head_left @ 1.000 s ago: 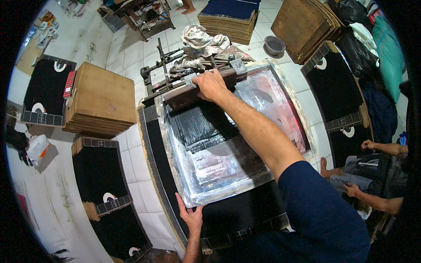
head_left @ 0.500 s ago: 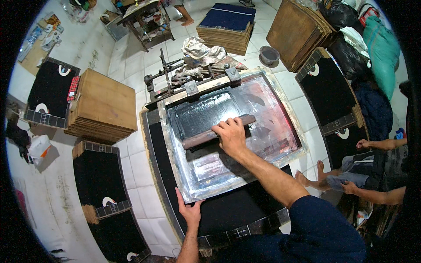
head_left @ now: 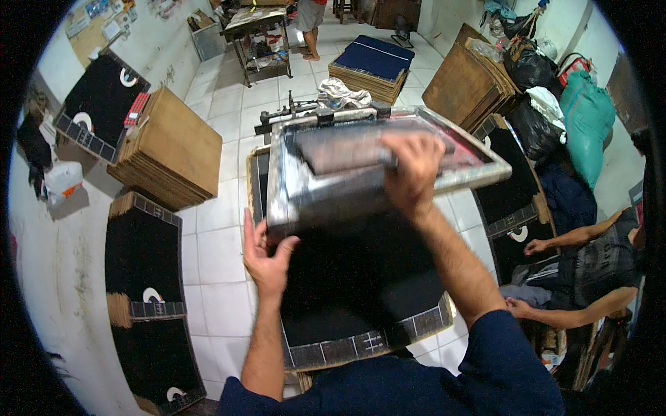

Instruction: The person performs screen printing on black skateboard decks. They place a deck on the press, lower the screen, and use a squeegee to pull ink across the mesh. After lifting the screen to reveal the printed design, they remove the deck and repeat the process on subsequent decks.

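Head view; squeegee (head_left: 340, 151) lengthwise left-right

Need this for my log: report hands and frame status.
Left hand at pale rectangular frame's near left corner. Right hand gripping long brown squeegee, partly hiding frame. Frame tilted, near edge above black cloth.

A blurred brown squeegee (head_left: 347, 154) overlies a paint-smeared frame (head_left: 479, 177) tilted above black cloth (head_left: 361, 277).
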### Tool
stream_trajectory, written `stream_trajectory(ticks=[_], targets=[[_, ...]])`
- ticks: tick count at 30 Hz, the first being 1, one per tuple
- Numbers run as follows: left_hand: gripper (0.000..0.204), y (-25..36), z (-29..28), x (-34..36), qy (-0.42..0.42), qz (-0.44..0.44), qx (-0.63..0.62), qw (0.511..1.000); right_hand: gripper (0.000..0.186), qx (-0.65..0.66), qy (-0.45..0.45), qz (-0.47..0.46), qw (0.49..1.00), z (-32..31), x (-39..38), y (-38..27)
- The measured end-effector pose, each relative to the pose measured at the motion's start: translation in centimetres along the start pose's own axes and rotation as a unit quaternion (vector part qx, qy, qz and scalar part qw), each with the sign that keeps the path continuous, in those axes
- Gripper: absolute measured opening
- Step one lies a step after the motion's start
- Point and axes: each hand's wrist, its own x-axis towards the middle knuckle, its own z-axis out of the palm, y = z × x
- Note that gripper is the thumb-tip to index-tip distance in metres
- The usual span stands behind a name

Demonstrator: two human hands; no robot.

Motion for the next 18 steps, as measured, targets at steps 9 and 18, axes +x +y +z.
stream_trajectory(ticks=[9,18], targets=[[0.046,-26.8,-27.5,-26.3,0.167,-0.494,0.274,0.808,0.038,-0.027,-0.040,0.017,0.999,2.5,15.8,3.8],[0.056,-23.1,-25.0,-52.4,-0.074,-0.496,0.375,0.780,0.062,-0.029,-0.092,0.025,0.995,5.2,25.0,9.0]])
